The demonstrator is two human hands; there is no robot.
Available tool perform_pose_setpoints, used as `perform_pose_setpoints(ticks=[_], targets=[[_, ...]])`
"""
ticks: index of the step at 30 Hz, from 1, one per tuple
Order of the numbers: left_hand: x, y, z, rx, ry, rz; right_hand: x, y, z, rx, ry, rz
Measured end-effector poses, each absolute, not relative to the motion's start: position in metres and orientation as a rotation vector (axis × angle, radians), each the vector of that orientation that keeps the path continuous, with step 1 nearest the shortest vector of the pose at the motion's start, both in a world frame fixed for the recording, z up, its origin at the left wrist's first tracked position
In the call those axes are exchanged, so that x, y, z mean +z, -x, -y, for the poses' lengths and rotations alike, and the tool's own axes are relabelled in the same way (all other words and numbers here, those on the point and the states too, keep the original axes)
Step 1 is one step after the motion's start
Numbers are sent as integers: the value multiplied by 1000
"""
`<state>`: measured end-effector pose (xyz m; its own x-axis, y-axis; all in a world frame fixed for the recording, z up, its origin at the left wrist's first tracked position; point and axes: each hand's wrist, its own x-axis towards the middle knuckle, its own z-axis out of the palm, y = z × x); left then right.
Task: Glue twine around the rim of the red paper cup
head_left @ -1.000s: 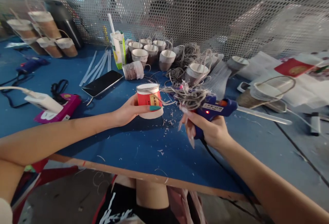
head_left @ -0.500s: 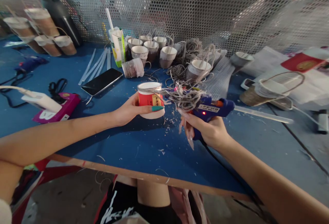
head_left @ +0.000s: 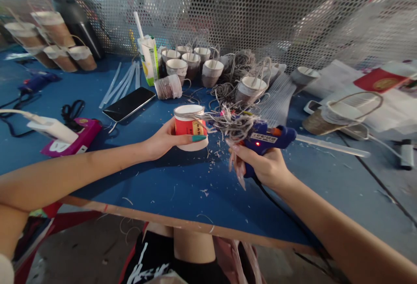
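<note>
L thumb, green-nailed, lies flat across the front of the red cup (head_left: pixel 185 127); the other fingers of the L hand (head_left: pixel 164 138) go round behind it, mostly hidden, so the cup's gripped btwn thumb & fingers. Cup's upright, low over the blue table (head_left: pixel 156 193), in front of the person; can't tell if its base touches. R hand (head_left: pixel 269 162) is wrapped round the handle of a blue glue gun (head_left: pixel 286 136), fingers curled, long nails showing below. Red light's on, nozzle end toward the cup, clear glue stick (head_left: pixel 335 146) poking out the back. Messy grey string (head_left: pixel 236 123) bunches over the gun's front, right beside the cup. White scraps (head_left: pixel 204 192) litter the tabletop nr both hands. Further out: phone (head_left: pixel 129 104) to the L, tipped cup (head_left: pixel 168 87) just past it, drink carton (head_left: pixel 148 60) w/ a straw behind. Group of small cups (head_left: pixel 212 74) stands centre-back, twine pile (head_left: pixel 224 92) next to 'em. Far L, purple power strip (head_left: pixel 78 138) w/ white plug (head_left: pixel 54 131). Mesh screen (head_left: pixel 228 10) runs along the back.
</note>
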<state>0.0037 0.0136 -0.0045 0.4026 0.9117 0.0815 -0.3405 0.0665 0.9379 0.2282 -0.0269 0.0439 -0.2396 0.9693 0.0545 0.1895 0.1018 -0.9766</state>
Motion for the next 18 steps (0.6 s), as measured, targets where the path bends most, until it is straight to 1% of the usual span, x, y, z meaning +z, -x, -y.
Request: perform_pose_setpoints(ticks=[12,18], targets=[[-6,-3,-13,1038,-1150,-642,24,-237,20,1252,1093,1587],[-4,-3,-13,1034,-1146,-655,30,-234,22,1240,1117,1575]])
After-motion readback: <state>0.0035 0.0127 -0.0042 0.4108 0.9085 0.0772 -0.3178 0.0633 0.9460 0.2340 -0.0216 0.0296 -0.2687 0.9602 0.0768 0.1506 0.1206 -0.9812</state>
